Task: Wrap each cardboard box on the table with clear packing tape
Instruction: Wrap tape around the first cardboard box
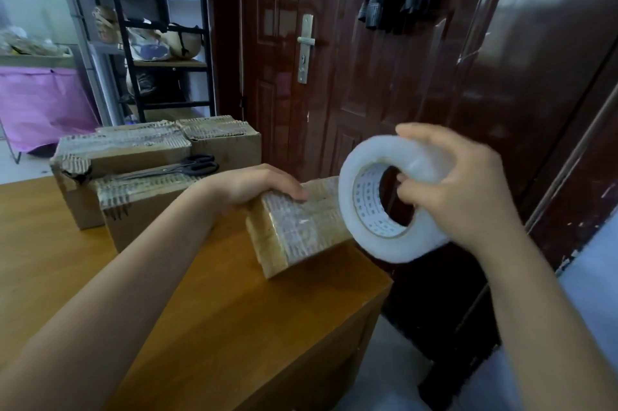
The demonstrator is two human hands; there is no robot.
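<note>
Nearest: right hand point(465, 189) gripping tape roll point(384, 199), fingers through the core, thumb over the outer rim; roll held in air just off the table's right edge, right beside the small box's far end. No loose strip visible between roll and box, so can't tell if tape is attached.

Left hand point(264, 184) clamped over top of small box point(297, 226), fingers curled round its upper edge, pinning it at the table point(200, 310) corner. Box tilted, one end facing the camera; glossy film already across top and near face, so partly wrapped at least.

Step in hand, by judgement: mid-wrap on this box, roll being brought round for another pass or to find the tape end.

Next move probably needs: free end stuck down on the box, left hand holding or turning the box while right pulls the roll round it under tension, then a cut.

Further back: scissors point(180, 167) lying on top of a mid-size box point(133, 209), within left reach. Behind it two more boxes point(120, 149) side by side, touching, tops shiny with film and edges torn. Whether fully wrapped – can't say.

Farthest: dark door point(368, 59), shelf rack point(157, 25) at back left.
</note>
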